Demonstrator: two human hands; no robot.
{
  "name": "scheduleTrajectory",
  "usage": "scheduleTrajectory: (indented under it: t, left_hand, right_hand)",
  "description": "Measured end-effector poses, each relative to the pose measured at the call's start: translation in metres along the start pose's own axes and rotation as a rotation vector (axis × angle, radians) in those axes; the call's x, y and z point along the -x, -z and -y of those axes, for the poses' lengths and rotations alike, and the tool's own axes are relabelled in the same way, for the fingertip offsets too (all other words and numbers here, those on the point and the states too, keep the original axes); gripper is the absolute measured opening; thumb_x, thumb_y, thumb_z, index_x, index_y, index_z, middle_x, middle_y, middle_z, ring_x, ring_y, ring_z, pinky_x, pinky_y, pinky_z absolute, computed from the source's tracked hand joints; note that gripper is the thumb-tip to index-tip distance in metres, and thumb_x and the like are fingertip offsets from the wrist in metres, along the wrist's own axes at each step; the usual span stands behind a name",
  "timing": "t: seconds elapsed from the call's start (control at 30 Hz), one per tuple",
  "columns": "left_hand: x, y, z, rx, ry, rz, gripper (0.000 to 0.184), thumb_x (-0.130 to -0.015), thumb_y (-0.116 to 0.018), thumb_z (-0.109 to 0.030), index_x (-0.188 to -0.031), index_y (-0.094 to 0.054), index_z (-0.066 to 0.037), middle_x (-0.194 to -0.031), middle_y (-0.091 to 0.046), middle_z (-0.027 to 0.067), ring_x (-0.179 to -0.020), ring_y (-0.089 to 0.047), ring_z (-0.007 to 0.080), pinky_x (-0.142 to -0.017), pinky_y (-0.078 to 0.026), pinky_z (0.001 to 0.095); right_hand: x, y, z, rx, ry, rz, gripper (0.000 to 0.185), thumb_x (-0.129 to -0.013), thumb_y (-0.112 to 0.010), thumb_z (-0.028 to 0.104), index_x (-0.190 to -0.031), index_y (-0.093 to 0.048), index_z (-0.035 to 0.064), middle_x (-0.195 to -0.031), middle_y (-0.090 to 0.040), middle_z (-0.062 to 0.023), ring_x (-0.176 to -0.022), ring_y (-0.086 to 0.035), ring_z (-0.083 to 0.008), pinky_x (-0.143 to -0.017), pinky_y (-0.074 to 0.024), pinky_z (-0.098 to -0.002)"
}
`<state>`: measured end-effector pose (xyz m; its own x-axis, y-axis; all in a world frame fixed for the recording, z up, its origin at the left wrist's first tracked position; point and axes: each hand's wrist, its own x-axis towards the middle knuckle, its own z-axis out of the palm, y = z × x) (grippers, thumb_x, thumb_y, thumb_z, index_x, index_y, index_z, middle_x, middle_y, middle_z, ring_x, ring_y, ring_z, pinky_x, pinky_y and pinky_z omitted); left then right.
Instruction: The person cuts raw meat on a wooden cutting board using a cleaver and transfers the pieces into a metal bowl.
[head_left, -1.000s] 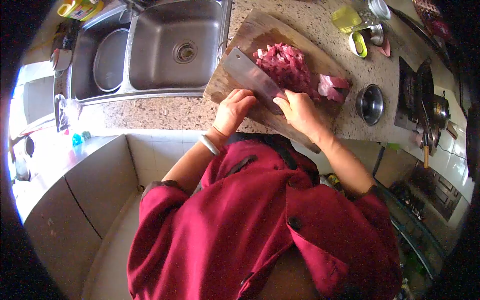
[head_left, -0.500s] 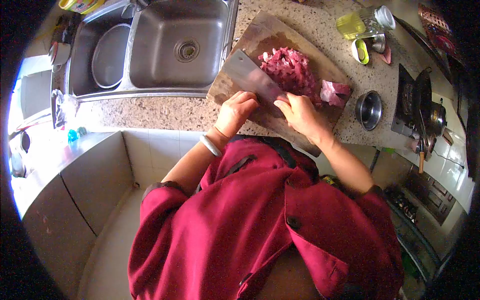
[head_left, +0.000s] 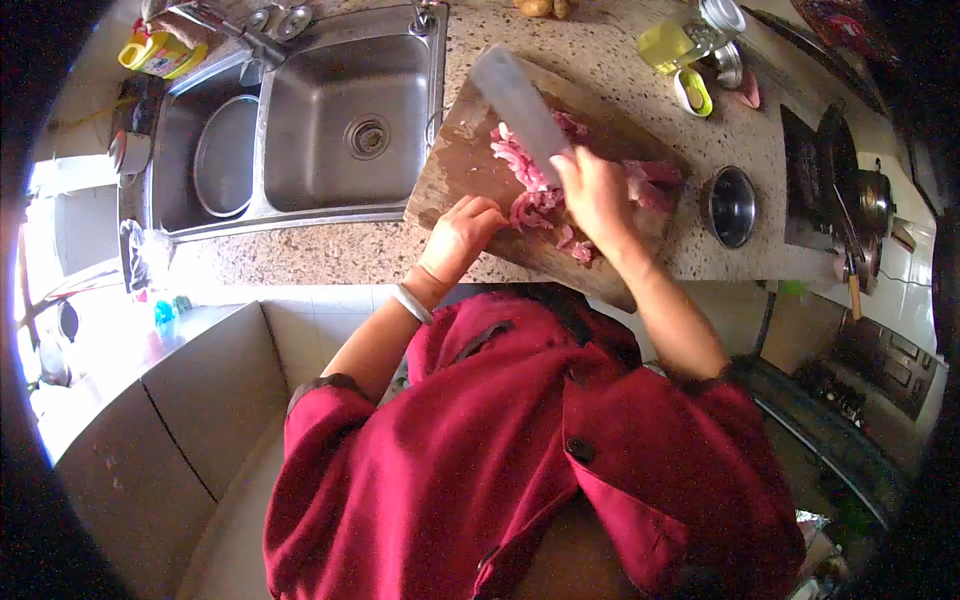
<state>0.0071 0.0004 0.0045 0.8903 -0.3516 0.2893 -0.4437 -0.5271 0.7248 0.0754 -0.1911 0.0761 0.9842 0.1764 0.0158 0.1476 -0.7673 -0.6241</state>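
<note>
A wooden cutting board lies at an angle on the counter with cut pink meat spread over its middle. My right hand is closed round the handle of a broad cleaver, whose blurred blade points up and left over the meat. At the board's lower left edge rests my left hand, its fingers curled together; what they hold, if anything, is hidden. A larger piece of meat lies right of my right hand.
A double steel sink is at the left. Right of the board stands a metal bowl, with a glass jar and a green-rimmed cup above. A wok is on the stove at the far right.
The cleaver has swung upward and its blade is now over the meat. Meat is spread lower and further left on the board. The whole view has shifted slightly.
</note>
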Motion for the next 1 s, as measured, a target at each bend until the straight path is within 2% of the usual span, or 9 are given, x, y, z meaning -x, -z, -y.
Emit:
scheduleTrajectory:
  t: [0.1,0.2,0.3,0.47,0.53,0.73,0.8,0.87,1.0]
  left_hand:
    - [-0.013,-0.001,-0.002,-0.097,-0.014,0.066,0.016,-0.069,-0.057,-0.002,-0.083,-0.058,-0.009,-0.089,-0.056,0.0062,-0.086,-0.055,0.0254,-0.075,-0.048,0.0334]
    - [-0.032,-0.005,0.0,-0.186,-0.023,0.152,0.02,-0.067,-0.059,-0.005,-0.087,-0.059,-0.011,-0.088,-0.055,0.006,-0.086,-0.054,0.0257,-0.075,-0.048,0.0335]
    - [-0.055,-0.012,0.008,-0.138,-0.149,0.069,0.032,-0.062,-0.064,-0.009,-0.094,-0.061,-0.01,-0.09,-0.056,0.0071,-0.088,-0.054,0.0268,-0.075,-0.049,0.0341]
    - [-0.091,-0.018,0.031,-0.194,-0.308,0.115,0.019,-0.068,-0.062,-0.012,-0.087,-0.059,-0.009,-0.089,-0.054,0.0083,-0.086,-0.056,0.0282,-0.073,-0.05,0.0359]
    - [-0.104,-0.01,0.025,-0.307,-0.208,0.169,0.016,-0.071,-0.063,-0.015,-0.086,-0.06,-0.01,-0.09,-0.054,0.0077,-0.086,-0.056,0.0278,-0.072,-0.05,0.0357]
    - [-0.136,0.006,0.007,0.088,-0.074,0.265,0.011,-0.079,-0.062,-0.017,-0.084,-0.066,-0.009,-0.078,-0.064,0.0117,-0.072,-0.061,0.0306,-0.064,-0.049,0.0366]
    - [-0.139,0.004,-0.011,0.193,-0.085,0.344,0.013,-0.08,-0.061,-0.018,-0.088,-0.066,-0.01,-0.082,-0.064,0.0108,-0.076,-0.062,0.0291,-0.066,-0.049,0.0366]
    - [-0.135,-0.002,-0.025,0.182,-0.357,0.427,0.027,-0.079,-0.064,-0.021,-0.104,-0.062,-0.009,-0.095,-0.063,0.012,-0.086,-0.061,0.0289,-0.075,-0.049,0.0359]
    - [-0.125,-0.021,-0.039,0.384,-0.257,0.549,0.032,-0.08,-0.065,-0.019,-0.109,-0.06,-0.007,-0.099,-0.063,0.0123,-0.087,-0.061,0.0269,-0.076,-0.049,0.0345]
  right_hand:
    - [0.017,0.035,-0.025,0.184,0.079,-0.111,0.026,-0.088,-0.056,0.023,-0.088,-0.06,-0.0032,-0.06,-0.059,-0.0165,-0.045,-0.058,-0.0236,-0.047,-0.0447,-0.0347]
    - [0.038,0.068,-0.016,-0.093,0.135,-0.173,0.02,-0.079,-0.067,0.02,-0.082,-0.062,0.0011,-0.073,-0.062,-0.016,-0.063,-0.06,-0.0315,-0.058,-0.0463,-0.0377]
    - [0.058,0.087,-0.019,0.013,0.219,-0.132,0.015,-0.074,-0.069,0.011,-0.083,-0.061,0.0017,-0.08,-0.062,-0.0142,-0.072,-0.062,-0.0308,-0.063,-0.0482,-0.0352]
    - [0.08,0.101,-0.035,0.083,0.325,-0.028,0.022,-0.066,-0.068,0.002,-0.086,-0.061,0.006,-0.089,-0.058,-0.0078,-0.08,-0.061,-0.0269,-0.07,-0.0496,-0.0333]
    - [0.08,0.104,-0.035,0.091,0.358,-0.034,0.025,-0.064,-0.067,0.001,-0.087,-0.06,0.0084,-0.089,-0.057,-0.0053,-0.079,-0.061,-0.0256,-0.067,-0.0493,-0.0331]
    - [0.076,0.096,-0.04,0.209,0.505,0.048,0.026,-0.06,-0.065,0.001,-0.082,-0.057,0.0109,-0.082,-0.053,-0.0035,-0.068,-0.059,-0.0252,-0.058,-0.0479,-0.0362]
    - [0.074,0.093,-0.036,0.192,0.516,0.051,0.023,-0.061,-0.063,0.001,-0.081,-0.056,0.0109,-0.081,-0.052,-0.0039,-0.066,-0.058,-0.0251,-0.057,-0.0475,-0.0368]
    - [0.072,0.086,-0.036,0.166,0.556,0.063,0.022,-0.063,-0.062,0.001,-0.082,-0.057,0.0107,-0.081,-0.052,-0.0043,-0.065,-0.058,-0.0247,-0.056,-0.0479,-0.0357]
    - [0.066,0.079,-0.035,0.202,0.668,0.037,0.018,-0.067,-0.06,0.004,-0.084,-0.058,0.0103,-0.083,-0.053,-0.0046,-0.064,-0.059,-0.0238,-0.056,-0.0488,-0.0347]
